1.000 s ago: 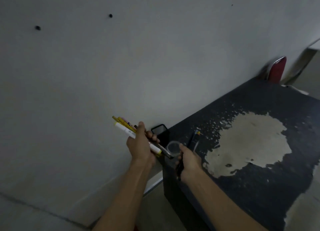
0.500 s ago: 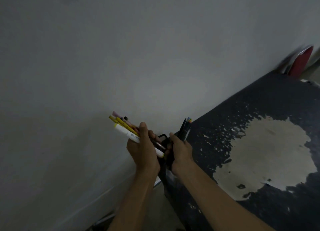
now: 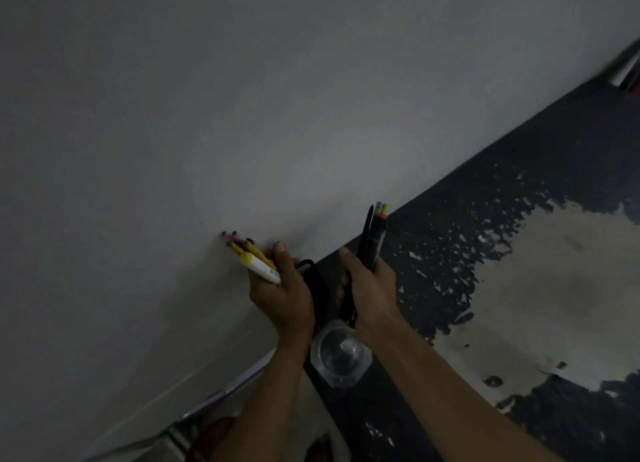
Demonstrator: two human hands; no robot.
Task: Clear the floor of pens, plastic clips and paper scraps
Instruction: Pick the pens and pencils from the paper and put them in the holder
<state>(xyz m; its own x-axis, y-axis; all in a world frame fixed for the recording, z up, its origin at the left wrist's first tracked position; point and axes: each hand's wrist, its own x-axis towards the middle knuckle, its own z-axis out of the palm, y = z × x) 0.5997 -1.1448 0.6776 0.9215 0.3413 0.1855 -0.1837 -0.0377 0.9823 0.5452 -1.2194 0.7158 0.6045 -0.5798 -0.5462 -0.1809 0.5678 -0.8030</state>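
My left hand [image 3: 282, 293] grips a bundle of pens [image 3: 251, 255], yellow ones and a white marker with a yellow cap, their ends pointing up-left toward the wall. My right hand [image 3: 369, 290] grips several dark pens [image 3: 372, 236] held upright, with blue, yellow and orange tips on top. Both hands hover side by side over the near corner of a dark table [image 3: 519, 219]. A black phone-like object [image 3: 313, 278] stands between the hands. Below them a clear plastic cup [image 3: 341, 352] sits on the table's corner.
The dark table has a large patch of worn, pale surface [image 3: 554, 288] on the right. A plain grey wall [image 3: 242, 115] fills the left and top. A red chair back [image 3: 632, 77] shows at the far right edge. Something red [image 3: 207, 434] lies low by the wall.
The view has tilted down and closed in on the table corner. My hands have stayed close together with their pens, and the clear cup now shows below them on the table.
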